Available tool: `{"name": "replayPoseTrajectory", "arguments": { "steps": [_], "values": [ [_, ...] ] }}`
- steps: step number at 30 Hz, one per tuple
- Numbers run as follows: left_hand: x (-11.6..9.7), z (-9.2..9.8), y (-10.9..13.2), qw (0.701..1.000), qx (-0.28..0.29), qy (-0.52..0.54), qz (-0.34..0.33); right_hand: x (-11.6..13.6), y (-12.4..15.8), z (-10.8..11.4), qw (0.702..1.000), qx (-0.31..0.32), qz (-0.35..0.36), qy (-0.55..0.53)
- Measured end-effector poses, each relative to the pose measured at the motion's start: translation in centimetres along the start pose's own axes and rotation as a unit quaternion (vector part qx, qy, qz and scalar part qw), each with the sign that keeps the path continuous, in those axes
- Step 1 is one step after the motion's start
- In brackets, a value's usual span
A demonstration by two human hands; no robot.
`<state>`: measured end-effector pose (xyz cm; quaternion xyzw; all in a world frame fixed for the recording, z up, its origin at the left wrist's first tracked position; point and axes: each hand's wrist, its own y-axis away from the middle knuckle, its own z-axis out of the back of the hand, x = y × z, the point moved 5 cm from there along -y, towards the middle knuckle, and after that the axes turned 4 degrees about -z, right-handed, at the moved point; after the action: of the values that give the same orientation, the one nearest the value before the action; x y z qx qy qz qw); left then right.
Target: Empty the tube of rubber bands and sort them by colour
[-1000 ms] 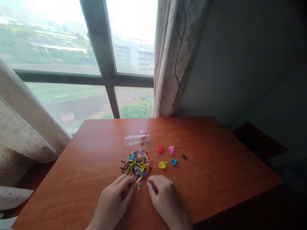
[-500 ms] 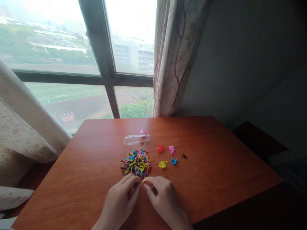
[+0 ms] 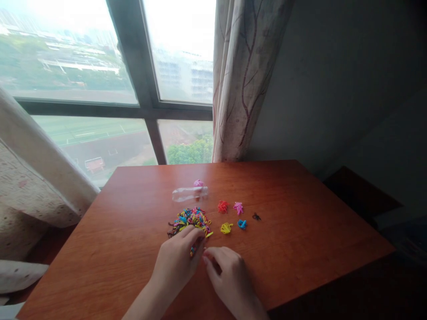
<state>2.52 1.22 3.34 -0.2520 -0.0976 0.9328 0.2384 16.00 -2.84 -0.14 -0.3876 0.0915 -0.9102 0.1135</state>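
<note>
A mixed pile of small coloured rubber bands [image 3: 191, 218] lies on the wooden table, in yellow, black, blue, pink and red. My left hand [image 3: 182, 253] reaches over its near edge, fingers closed, with a yellow rubber band [image 3: 209, 234] sticking out at the fingertips. Close by on the right, my right hand [image 3: 225, 271] is pinched, thumb against forefinger; whatever lies in that pinch is too small to make out. Right of the pile are separate small heaps: red bands [image 3: 223, 206], pink bands [image 3: 238, 207], yellow bands [image 3: 226, 228], blue bands [image 3: 242, 224] and a few black bands [image 3: 256, 216].
Behind the pile a clear plastic bottle [image 3: 188, 194] lies on its side, with a pink object [image 3: 198, 182] just beyond it. The table [image 3: 300, 231] stands against a window [image 3: 180, 146] with curtains [image 3: 233, 89] at both sides.
My left hand has moved forward and slightly right, away from my right hand, with the yellow rubber band at its fingertips. My right hand has hardly moved.
</note>
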Motion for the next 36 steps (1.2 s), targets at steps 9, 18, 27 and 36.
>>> {"name": "replayPoseTrajectory", "arguments": {
  "steps": [9,18,27,36],
  "values": [
    [-2.7,-2.6,-6.2,0.987,0.118,-0.084,-0.073,-0.3,0.7,-0.3,1.0,-0.005,0.006,0.028],
    [-2.2,-2.9,-6.2,0.983,0.146,-0.086,-0.067,-0.3,0.7,-0.1,1.0,-0.007,0.0,-0.006],
    [-0.7,-0.2,-1.7,0.996,0.085,-0.013,-0.031,-3.8,-1.1,3.2,0.994,-0.056,-0.061,-0.065],
    [3.2,0.1,4.4,0.999,-0.023,0.031,0.001,-8.4,-6.1,8.3,0.973,-0.094,-0.106,0.18]
  ]
}}
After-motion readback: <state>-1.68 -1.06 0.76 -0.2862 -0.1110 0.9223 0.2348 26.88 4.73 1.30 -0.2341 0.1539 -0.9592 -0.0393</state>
